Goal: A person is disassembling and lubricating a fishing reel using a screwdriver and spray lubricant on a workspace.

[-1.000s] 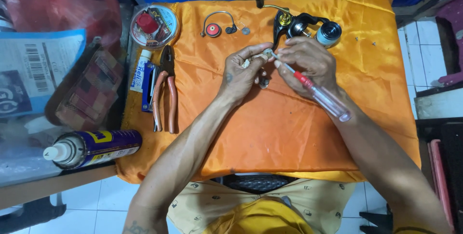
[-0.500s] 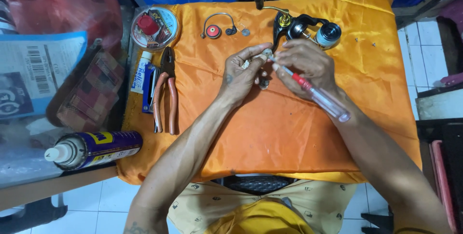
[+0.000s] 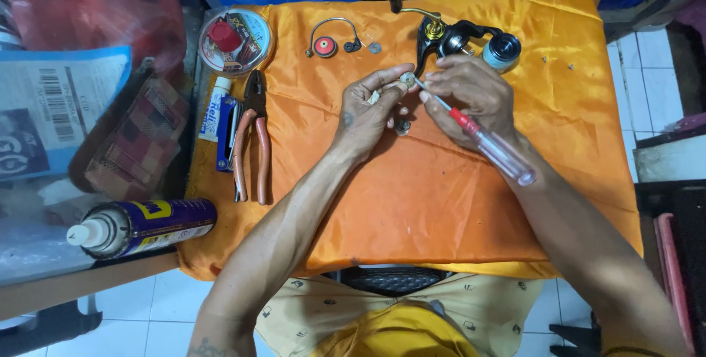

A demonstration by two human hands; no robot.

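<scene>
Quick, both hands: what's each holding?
Left hand: pinching a small round metal part.
Right hand: gripping a screwdriver, tip at that part.

Glossy satin orange cloth point(image 3: 412, 195); clear plastic screwdriver handle point(image 3: 500, 152); shiny metal pliers point(image 3: 252, 136).

Pliers point(image 3: 252, 136) left of hands (on cloth point(image 3: 412, 202))

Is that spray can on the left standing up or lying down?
Lying down. The spray can rests on its side at the table's edge, its white nozzle pointing left.
</scene>
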